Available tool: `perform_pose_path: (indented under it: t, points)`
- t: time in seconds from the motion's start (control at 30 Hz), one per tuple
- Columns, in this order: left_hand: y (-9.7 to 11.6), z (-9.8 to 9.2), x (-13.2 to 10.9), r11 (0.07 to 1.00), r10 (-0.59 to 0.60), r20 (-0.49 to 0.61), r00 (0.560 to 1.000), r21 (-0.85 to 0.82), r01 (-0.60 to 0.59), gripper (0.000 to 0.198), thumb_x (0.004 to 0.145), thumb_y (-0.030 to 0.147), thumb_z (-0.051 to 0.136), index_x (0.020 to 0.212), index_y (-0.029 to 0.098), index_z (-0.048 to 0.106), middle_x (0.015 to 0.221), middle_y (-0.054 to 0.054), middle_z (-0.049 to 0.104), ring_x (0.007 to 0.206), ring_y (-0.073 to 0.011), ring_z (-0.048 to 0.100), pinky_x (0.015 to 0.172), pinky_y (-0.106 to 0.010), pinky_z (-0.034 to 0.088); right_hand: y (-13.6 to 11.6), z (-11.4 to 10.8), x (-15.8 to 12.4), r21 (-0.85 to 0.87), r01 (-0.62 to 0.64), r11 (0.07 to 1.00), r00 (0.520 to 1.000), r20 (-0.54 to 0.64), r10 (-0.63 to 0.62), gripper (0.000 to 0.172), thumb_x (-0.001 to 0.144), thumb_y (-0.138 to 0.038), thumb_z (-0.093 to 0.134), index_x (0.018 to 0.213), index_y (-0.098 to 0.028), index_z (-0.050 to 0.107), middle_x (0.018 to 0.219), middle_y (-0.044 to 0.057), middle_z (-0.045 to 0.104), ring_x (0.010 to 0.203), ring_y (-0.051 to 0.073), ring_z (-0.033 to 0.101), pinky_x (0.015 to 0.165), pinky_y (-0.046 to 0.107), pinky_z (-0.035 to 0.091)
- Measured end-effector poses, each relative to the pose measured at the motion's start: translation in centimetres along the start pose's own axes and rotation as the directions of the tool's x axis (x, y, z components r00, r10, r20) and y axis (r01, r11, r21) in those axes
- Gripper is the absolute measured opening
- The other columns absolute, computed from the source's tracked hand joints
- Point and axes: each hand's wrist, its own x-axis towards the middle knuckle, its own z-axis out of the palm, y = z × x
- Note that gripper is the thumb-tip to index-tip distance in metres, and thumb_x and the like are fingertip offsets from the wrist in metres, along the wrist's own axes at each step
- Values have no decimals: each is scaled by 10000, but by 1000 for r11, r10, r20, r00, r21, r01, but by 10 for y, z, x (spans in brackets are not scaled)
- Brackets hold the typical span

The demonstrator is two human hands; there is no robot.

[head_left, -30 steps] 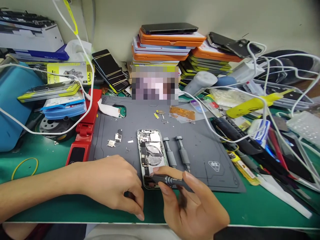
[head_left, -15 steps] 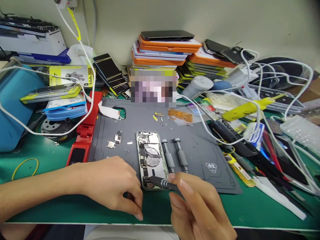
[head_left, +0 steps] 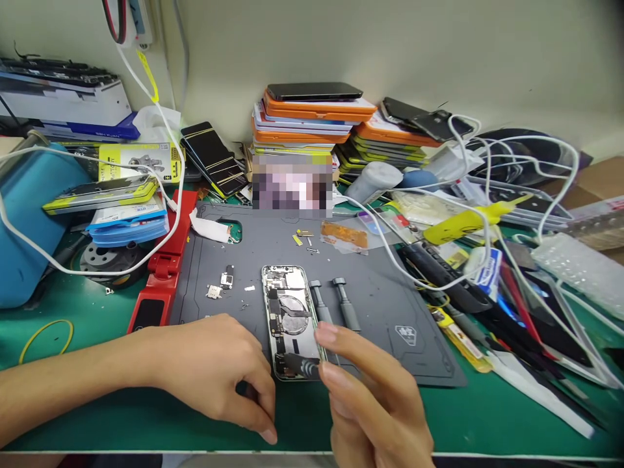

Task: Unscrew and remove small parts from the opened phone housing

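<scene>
An opened phone (head_left: 297, 348) lies on the grey work mat (head_left: 390, 292), its inner parts and a round silver coil exposed. My right hand (head_left: 380, 396) grips a dark grey screwdriver (head_left: 302, 365), whose front end is over the phone's lower part; its tip is hard to make out. Curled by the phone's lower left edge is my left hand (head_left: 224, 374), thumb pointing down; anything inside its fingers is hidden. Two more grey screwdrivers (head_left: 345, 304) lie just right of the phone. Small metal parts (head_left: 214, 291) sit on the mat to its left.
A red hinged stand (head_left: 163, 273) borders the mat's left side. White cables (head_left: 390, 244) loop over the right side, above tools and a yellow bottle (head_left: 453, 224). Stacked orange boxes (head_left: 312, 114) stand against the wall. A blue bin (head_left: 29, 247) is at far left.
The view has tilted slightly, so the bench appears lower. My right hand's fingers have shifted forward and spread around the screwdriver, which stays over the phone's lower end. My left hand looks unchanged.
</scene>
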Motion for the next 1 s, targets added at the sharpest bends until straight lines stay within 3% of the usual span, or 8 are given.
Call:
perform_pose_path:
  t: [0.17, 0.33, 0.57, 0.67, 1.0]
  points:
    - [0, -1, 0, 1000, -13, 0, 1000, -21, 13, 309, 1038, 473, 780, 826, 253, 824, 811, 34, 805, 730, -128, 679, 633, -289, 405, 0, -4, -2, -11, 9, 1000, 1000, 24, -9, 577, 942, 99, 577, 1423, -185, 722, 1178, 108, 733, 1058, 236, 744, 849, 415, 684]
    - [-2, 0, 0, 1000, 6, 3, 1000, -20, -6, 318, 1038, 490, 775, 839, 249, 831, 790, 27, 793, 725, -129, 670, 619, -292, 403, 5, -9, -2, -26, 17, 1000, 1000, 0, -17, 633, 931, 101, 583, 1486, -184, 691, 1144, 108, 753, 1024, 238, 755, 772, 378, 675]
    - [-1, 1, 0, 1000, 7, -16, 1000, -17, -7, 276, 1042, 444, 775, 837, 268, 832, 828, 39, 818, 726, -130, 679, 652, -295, 428, 2, -8, -2, -13, 36, 999, 996, 80, -35, 454, 927, 67, 589, 1264, -180, 766, 1222, 111, 779, 1121, 248, 776, 864, 415, 709]
    - [-2, 1, 0, 1000, 15, -19, 1000, -20, -15, 283, 1044, 454, 771, 837, 272, 834, 834, 39, 820, 723, -130, 676, 650, -298, 423, 1, -7, 0, -28, 56, 998, 995, 84, -54, 392, 931, 70, 582, 1178, -164, 777, 1151, 101, 779, 1078, 220, 771, 845, 375, 708]
    - [-2, 2, 0, 1000, 22, -38, 999, -11, -22, 290, 1043, 449, 768, 825, 270, 835, 796, 38, 808, 715, -132, 682, 617, -291, 414, 2, -4, 3, 37, 36, 999, 995, 91, -39, 416, 944, 58, 598, 1246, -171, 771, 1133, 105, 786, 1088, 224, 788, 873, 371, 715]
